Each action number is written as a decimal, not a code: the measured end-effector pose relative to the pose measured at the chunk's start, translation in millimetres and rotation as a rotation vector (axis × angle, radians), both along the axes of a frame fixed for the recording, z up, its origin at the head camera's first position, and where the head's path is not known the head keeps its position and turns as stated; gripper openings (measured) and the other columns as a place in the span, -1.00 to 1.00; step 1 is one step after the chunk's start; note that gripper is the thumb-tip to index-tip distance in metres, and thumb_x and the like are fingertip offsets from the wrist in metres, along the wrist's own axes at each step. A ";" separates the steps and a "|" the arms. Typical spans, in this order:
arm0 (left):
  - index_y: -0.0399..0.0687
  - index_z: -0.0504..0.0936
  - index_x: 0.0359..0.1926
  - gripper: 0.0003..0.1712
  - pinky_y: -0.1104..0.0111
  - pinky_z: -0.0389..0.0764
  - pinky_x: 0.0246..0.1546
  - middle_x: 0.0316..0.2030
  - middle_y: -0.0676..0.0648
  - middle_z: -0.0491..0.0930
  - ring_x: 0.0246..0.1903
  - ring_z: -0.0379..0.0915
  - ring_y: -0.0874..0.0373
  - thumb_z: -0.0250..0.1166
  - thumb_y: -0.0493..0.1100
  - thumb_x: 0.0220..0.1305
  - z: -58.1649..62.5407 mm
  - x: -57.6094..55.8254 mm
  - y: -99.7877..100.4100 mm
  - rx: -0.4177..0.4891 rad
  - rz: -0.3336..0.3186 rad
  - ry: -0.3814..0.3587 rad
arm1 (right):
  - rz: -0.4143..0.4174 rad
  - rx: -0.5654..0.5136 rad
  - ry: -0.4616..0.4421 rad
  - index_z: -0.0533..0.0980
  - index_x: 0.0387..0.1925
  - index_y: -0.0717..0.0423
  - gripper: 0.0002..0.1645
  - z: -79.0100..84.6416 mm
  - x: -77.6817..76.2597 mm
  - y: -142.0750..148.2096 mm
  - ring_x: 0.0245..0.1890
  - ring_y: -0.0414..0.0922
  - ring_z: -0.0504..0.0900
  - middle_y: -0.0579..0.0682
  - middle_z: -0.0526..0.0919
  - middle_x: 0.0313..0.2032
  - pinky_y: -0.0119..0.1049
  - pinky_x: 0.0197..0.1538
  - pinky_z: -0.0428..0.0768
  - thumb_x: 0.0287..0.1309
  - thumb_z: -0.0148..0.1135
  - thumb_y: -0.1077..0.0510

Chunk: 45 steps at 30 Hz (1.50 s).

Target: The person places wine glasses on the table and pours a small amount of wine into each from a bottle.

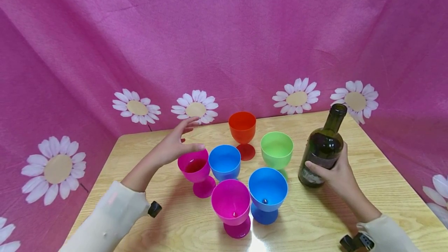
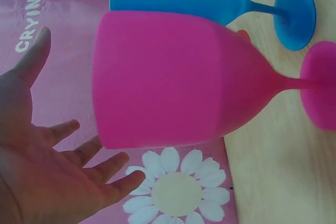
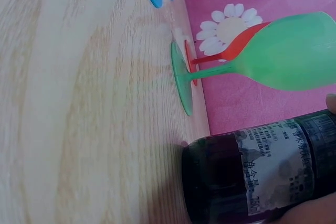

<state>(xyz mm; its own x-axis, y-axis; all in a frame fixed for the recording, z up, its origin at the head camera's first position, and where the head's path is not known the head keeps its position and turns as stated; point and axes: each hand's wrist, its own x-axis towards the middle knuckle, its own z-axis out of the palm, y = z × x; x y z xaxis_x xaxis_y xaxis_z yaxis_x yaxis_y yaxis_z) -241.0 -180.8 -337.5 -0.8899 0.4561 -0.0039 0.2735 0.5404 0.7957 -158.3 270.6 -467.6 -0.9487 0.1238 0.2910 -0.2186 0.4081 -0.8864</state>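
Note:
My right hand (image 1: 334, 170) grips a dark green wine bottle (image 1: 320, 149) round its labelled body. The bottle stands nearly upright at the right, its mouth uncapped; whether its base touches the table I cannot tell. In the right wrist view the bottle's label (image 3: 278, 166) faces the camera. My left hand (image 1: 178, 143) hangs with spread fingers above the left magenta goblet (image 1: 196, 170), which has red liquid in it. The left wrist view shows that hand (image 2: 58, 166) beside the rim of the magenta goblet (image 2: 163, 80), not gripping it.
Nearer me stand a second magenta goblet (image 1: 231, 201) and a blue goblet (image 1: 267, 188), each with a small drop inside. Behind are another blue goblet (image 1: 224, 162), a green goblet (image 1: 276, 149) and an orange-red goblet (image 1: 242, 127). A flowered pink cloth (image 1: 224, 42) hangs behind the wooden table (image 1: 182, 232).

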 end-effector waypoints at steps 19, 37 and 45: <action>0.25 0.01 0.63 0.08 -0.30 0.31 0.36 0.54 -0.13 0.15 0.54 0.00 -0.22 0.46 0.01 0.27 13.7 -32.2 18.5 -0.092 -0.180 -0.093 | 0.014 -0.011 0.049 -0.16 0.58 -0.26 0.28 -2.3 -2.0 -0.1 0.19 -0.45 0.37 -0.15 0.37 0.31 -0.69 0.15 0.28 0.15 0.51 0.29; 0.09 -0.10 0.65 0.21 -0.06 0.37 0.41 0.56 -0.22 0.11 0.54 0.04 -0.14 0.51 0.05 0.23 22.2 -75.6 77.0 -0.310 -0.327 -0.106 | 0.006 -0.018 0.042 -0.15 0.58 -0.27 0.27 -1.8 -0.3 -0.9 0.19 -0.46 0.36 -0.17 0.37 0.31 -0.70 0.17 0.27 0.16 0.51 0.29; 0.16 -0.14 0.65 0.20 -0.04 0.44 0.37 0.57 -0.20 0.08 0.52 0.09 -0.17 0.50 0.03 0.25 23.2 -84.5 90.5 -0.293 -0.288 -0.190 | -0.005 -0.016 0.039 -0.15 0.59 -0.29 0.28 -0.8 -0.6 -2.8 0.19 -0.47 0.35 -0.07 0.36 0.32 -0.68 0.17 0.25 0.15 0.52 0.28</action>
<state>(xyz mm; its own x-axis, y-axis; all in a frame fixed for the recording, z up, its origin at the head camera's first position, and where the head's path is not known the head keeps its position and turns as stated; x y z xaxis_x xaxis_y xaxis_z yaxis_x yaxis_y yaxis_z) -325.5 -90.3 -314.3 -0.6979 0.6402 -0.3209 0.3097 0.6739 0.6708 -158.8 267.8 -468.4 -0.9360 0.1332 0.3258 -0.2512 0.3954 -0.8835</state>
